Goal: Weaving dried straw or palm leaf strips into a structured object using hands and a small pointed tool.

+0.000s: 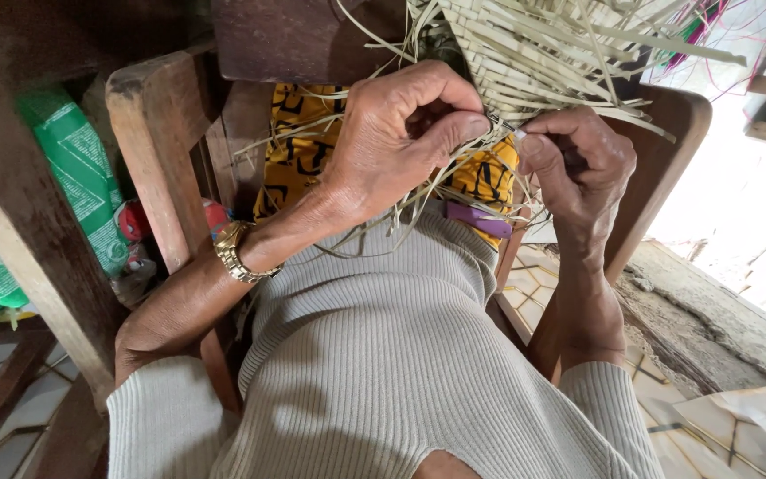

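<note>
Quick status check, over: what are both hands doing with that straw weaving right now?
Left hand pinching loose strips at the woven mat edge. Right hand gripping strips beside it. Loose strips trail over the lap; nothing blocks the hands.

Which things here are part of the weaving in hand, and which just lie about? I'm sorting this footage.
In hand:
- pale woven straw mat piece
- loose pale straw strips
- left hand, pinching the mat's edge
- right hand, pinching a strip

Lying about:
- green printed plastic bag
- small purple plastic object
- brown wooden chair frame
</note>
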